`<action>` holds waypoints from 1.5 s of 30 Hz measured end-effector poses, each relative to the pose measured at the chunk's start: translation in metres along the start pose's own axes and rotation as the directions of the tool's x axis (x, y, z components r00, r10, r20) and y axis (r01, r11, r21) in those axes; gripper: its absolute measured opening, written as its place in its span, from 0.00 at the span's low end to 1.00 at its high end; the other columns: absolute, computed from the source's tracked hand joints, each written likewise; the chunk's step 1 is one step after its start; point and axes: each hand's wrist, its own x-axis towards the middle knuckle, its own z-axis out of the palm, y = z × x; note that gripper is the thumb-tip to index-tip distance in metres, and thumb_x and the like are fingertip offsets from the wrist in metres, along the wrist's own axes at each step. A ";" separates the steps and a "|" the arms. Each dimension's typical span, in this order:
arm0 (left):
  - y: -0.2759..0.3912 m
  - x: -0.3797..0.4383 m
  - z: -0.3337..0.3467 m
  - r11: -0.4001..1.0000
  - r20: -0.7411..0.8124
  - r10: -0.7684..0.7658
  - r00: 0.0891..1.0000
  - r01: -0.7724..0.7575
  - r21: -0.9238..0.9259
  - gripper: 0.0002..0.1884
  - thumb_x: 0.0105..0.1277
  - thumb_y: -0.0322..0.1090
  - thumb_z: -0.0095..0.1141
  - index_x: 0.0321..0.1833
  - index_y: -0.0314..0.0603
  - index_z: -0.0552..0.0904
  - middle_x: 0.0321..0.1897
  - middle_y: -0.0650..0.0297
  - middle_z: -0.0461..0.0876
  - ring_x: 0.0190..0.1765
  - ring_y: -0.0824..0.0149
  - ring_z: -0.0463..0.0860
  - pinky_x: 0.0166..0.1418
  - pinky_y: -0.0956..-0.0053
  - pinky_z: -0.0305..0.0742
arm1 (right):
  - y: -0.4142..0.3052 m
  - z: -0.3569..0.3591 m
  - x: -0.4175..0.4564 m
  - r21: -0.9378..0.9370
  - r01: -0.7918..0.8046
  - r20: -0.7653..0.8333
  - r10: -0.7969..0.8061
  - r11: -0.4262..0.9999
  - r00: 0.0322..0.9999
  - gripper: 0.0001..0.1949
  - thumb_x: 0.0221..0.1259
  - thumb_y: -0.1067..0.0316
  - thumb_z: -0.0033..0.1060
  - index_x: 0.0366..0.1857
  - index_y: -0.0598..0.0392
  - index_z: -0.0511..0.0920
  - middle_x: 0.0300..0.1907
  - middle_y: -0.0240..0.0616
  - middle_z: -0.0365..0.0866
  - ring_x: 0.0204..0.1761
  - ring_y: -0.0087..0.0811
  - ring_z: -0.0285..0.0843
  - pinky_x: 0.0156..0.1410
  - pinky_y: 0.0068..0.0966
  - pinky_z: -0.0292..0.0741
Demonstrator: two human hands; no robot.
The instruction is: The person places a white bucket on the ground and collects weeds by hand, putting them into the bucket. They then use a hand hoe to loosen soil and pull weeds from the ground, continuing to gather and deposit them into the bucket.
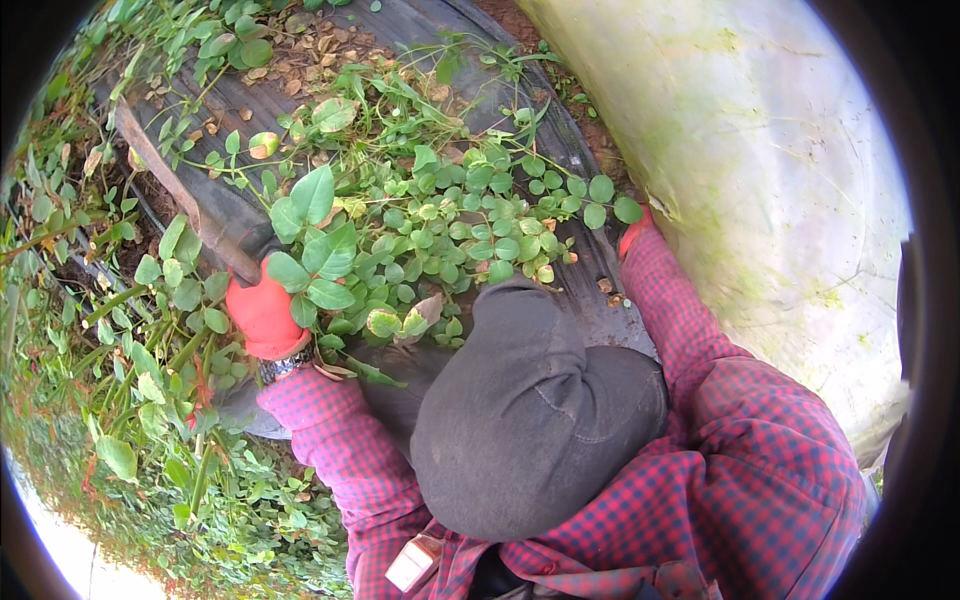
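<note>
My left hand (264,315), in a red glove, grips a rusty long-bladed hand tool (161,165). Its blade points up and left over dark ground sheeting. Green rose leaves (330,259) overlap the glove's right side, and thorny green stems rise just left of it. At the right, my right hand (637,229) also wears a red glove; only a small part shows beyond the checked sleeve. Its fingers are hidden, so I cannot tell whether they hold anything. Between the hands lies a low tangle of leafy stems and grass (450,217).
Black ground sheeting (585,270) runs beneath the plants, with dry leaves (322,49) scattered at the top. A cloudy plastic sheet wall (750,187) curves close along my right side. Dense rose bushes (150,420) crowd the left. My bent knee (517,420) is in front.
</note>
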 end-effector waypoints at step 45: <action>-0.011 0.004 -0.008 0.999 0.030 -0.006 1.000 0.008 -0.039 0.17 0.65 0.32 0.59 0.55 0.32 0.81 0.46 0.59 0.86 0.45 0.63 0.84 0.50 0.68 0.78 | 0.021 -0.041 0.019 -0.127 0.149 -0.043 -0.155 0.981 0.987 0.21 0.67 0.52 0.62 0.51 0.60 0.79 0.49 0.41 0.84 0.49 0.36 0.80 0.53 0.37 0.76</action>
